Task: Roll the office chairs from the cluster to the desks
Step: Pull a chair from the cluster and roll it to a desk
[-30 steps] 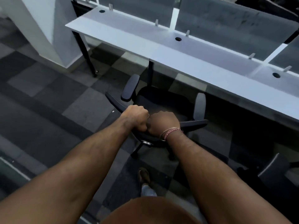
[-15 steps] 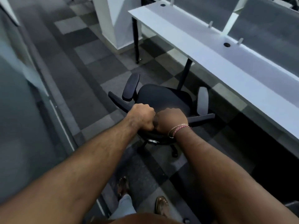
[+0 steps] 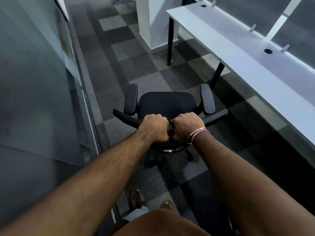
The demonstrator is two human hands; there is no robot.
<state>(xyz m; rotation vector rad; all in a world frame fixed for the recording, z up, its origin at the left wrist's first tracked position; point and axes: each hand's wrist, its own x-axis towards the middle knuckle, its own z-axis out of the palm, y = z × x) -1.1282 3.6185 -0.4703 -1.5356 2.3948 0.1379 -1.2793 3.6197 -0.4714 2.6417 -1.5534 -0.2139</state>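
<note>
A black office chair (image 3: 167,103) with two padded armrests stands on the checkered carpet in front of me, its seat facing away. My left hand (image 3: 154,127) and my right hand (image 3: 186,126) grip the top edge of its backrest side by side, fingers curled over it. A bracelet circles my right wrist. The long white desk (image 3: 238,62) runs along the right, its near edge a short way from the chair's right armrest. The chair's wheels are mostly hidden under the seat.
A glass partition wall (image 3: 42,82) lines the left side of the aisle. A white pillar (image 3: 153,23) stands ahead beside the desk's end and its black legs (image 3: 170,33). Grey divider screens (image 3: 298,31) back the desk. My feet (image 3: 136,198) are below.
The chair and I have turned left, away from facing the desk. It now points down the aisle with the desk to the right and the glass wall to the left. Both hands keep their grip.
</note>
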